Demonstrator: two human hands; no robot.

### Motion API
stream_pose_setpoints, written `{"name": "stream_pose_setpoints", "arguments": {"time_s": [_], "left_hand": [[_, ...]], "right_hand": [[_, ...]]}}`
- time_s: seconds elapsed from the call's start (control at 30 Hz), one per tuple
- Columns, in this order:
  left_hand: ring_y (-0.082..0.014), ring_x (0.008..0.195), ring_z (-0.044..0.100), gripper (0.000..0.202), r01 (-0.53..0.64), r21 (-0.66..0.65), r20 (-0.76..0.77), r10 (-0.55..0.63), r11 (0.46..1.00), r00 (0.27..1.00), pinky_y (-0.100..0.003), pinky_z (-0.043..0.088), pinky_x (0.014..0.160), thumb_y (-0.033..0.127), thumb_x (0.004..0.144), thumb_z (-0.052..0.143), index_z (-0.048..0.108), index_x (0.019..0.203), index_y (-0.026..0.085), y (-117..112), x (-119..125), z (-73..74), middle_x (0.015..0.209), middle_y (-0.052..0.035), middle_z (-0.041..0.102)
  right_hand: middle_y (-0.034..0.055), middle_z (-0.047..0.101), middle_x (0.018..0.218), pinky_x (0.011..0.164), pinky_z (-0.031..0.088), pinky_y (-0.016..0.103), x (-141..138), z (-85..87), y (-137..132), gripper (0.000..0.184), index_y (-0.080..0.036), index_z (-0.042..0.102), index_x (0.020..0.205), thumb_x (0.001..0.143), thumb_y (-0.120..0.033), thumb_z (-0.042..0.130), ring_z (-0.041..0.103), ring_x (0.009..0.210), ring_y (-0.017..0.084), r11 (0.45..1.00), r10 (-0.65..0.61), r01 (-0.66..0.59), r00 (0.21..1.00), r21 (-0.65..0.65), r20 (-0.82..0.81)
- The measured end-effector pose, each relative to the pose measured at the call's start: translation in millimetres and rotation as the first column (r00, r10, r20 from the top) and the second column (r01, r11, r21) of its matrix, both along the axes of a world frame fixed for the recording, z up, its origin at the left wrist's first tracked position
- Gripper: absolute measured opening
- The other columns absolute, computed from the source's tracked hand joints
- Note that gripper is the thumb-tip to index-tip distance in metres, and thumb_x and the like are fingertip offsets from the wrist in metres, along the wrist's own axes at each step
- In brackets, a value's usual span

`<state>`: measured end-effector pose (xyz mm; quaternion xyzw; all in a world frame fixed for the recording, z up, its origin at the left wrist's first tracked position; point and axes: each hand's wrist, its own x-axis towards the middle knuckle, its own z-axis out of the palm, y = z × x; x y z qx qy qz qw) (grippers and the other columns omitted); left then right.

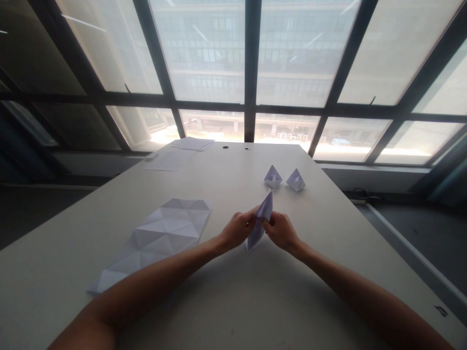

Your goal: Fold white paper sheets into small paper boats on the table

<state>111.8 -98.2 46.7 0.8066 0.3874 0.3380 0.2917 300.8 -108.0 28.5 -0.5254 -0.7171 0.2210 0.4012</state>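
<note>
My left hand and my right hand meet in front of me above the table, both pinching a folded white paper piece. Its pointed tip rises between my hands, and its lower corner hangs below them. Beyond my hands stand a pair of small paper boats, the left one and the right one, apart from each other and out of reach of my fingers. To my left, a large creased paper sheet lies flat, with a faceted pattern of triangular folds.
The long pale table runs towards a wall of large windows with dark frames. Loose paper sheets lie stacked at its far end, and a single sheet lies nearer. Two small dark holes mark the far table surface.
</note>
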Motion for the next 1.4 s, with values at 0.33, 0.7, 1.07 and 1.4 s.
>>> {"name": "stream_pose_setpoints", "arguments": {"time_s": [0.33,0.7,1.07,1.4], "left_hand": [[-0.0127,0.068,0.065,0.043,-0.122,0.149,0.005,0.122,0.981,0.992,-0.021,0.049,0.069,0.027,0.1,0.041,0.058,0.138,0.018,7,-3,-3.0,0.082,-0.0005,0.073],[-0.0237,0.082,0.074,0.038,-0.125,0.225,-0.264,0.184,0.966,0.947,-0.027,0.053,0.069,0.021,0.1,0.04,0.056,0.134,0.019,-7,4,3.2,0.091,-0.0095,0.076],[-0.0258,0.113,0.067,0.043,-0.202,0.138,-0.02,0.207,0.97,0.978,-0.036,0.05,0.098,0.009,0.086,0.051,0.07,0.123,0.018,38,-11,32.6,0.119,-0.0107,0.072],[-0.0304,0.113,0.065,0.042,0.186,-0.322,0.305,-0.085,0.928,0.949,-0.046,0.048,0.103,0.013,0.078,0.062,0.073,0.119,0.013,70,-28,-28.6,0.126,-0.0153,0.068]], "right_hand": [[-0.0001,0.067,0.066,0.053,0.045,0.024,0,-2.1,14,0.023,-0.018,0.064,0.1,0.089,-0.036,0.056,0.06,0.055,0.015,1.0,0.013,-0.013,0.972,0.003,-0.235],[0.0019,0.069,0.07,0.055,0.034,0.025,-21,1.8,-1,0.015,-0.022,0.065,0.081,0.083,-0.037,0.064,0.057,0.06,0.016,0.982,-0.187,0.188,0.98,0.003,0.069],[0.0005,0.065,0.065,0.049,0.037,0.024,-10,13.0,38,0.042,-0.02,0.071,0.115,0.076,-0.025,0.055,0.053,0.052,0.015,0.993,-0.122,0.118,0.948,-0.032,-0.293],[0.0061,0.063,0.101,0.06,0.046,0.027,27,-26.7,57,0.049,-0.02,0.073,0.119,0.074,-0.019,0.052,0.055,0.075,0.016,0.937,0.314,-0.348,0.867,-0.018,-0.387]]}}
